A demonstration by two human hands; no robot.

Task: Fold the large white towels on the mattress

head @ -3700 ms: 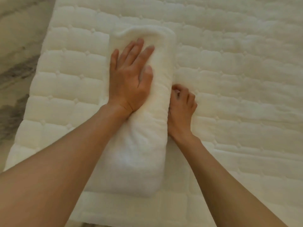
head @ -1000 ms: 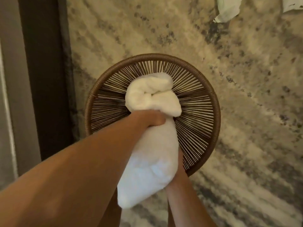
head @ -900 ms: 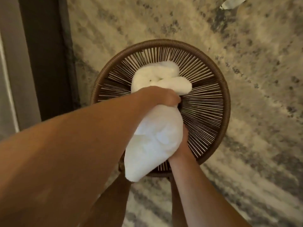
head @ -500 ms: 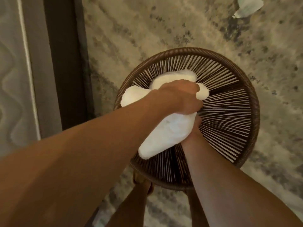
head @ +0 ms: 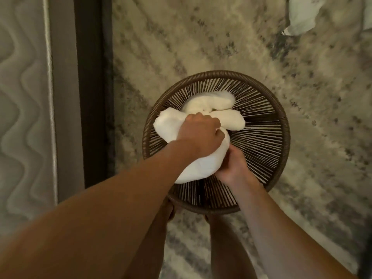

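Towel [head: 198, 168] bunched on the round woven stool [head: 217, 73], both hands on it.

A few seconds ago it lay folded flat on the mattress [head: 20, 117]; now it sits crumpled on the stool seat, lower and more spread than half a second back. The left hand [head: 201, 133] has its fingers curled tight round the towel's middle, and the right hand [head: 231, 166] grips the near end, fingers partly buried. The stool stands on a mottled grey floor [head: 181, 47], the mattress side at far left beyond a dark strip [head: 90, 87], a white cloth [head: 300, 17] top right.
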